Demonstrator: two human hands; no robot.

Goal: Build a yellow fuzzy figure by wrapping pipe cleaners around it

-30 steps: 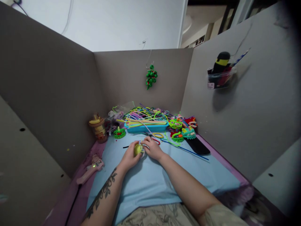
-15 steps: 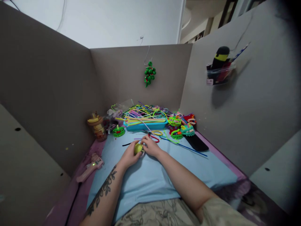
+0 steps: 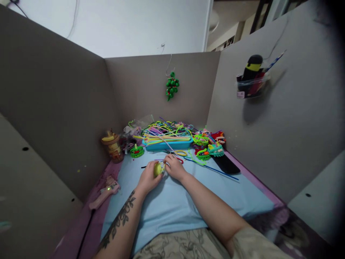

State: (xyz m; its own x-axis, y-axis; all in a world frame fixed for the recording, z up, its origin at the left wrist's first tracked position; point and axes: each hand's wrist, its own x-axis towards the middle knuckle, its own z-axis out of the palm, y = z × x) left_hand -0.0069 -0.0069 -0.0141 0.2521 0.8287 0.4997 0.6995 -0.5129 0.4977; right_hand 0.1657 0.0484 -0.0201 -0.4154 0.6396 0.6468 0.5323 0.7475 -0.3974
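My left hand (image 3: 148,177) is wrapped round a small yellow round piece (image 3: 158,169), which looks like coiled pipe cleaner with something whitish at its right side. At that right edge my right hand (image 3: 173,167) has its fingers pinched together, touching the piece. Whether they grip a strand end is too small to make out. Just beyond the hands lie a red loop (image 3: 180,160) and a black pipe cleaner end (image 3: 143,167), both partly covered.
Behind stands a blue tray (image 3: 167,145) heaped with pipe cleaners. A green figure (image 3: 137,151) sits to its left, several more to its right by a black phone-like slab (image 3: 225,163). At left are a drink cup (image 3: 113,146) and a pink glue gun (image 3: 104,194). Grey panels (image 3: 161,82) enclose the table.
My right hand has shifted slightly and its fingers sit closer together at the yellow piece. The piece has turned a little in my left hand. The whole view has moved slightly.
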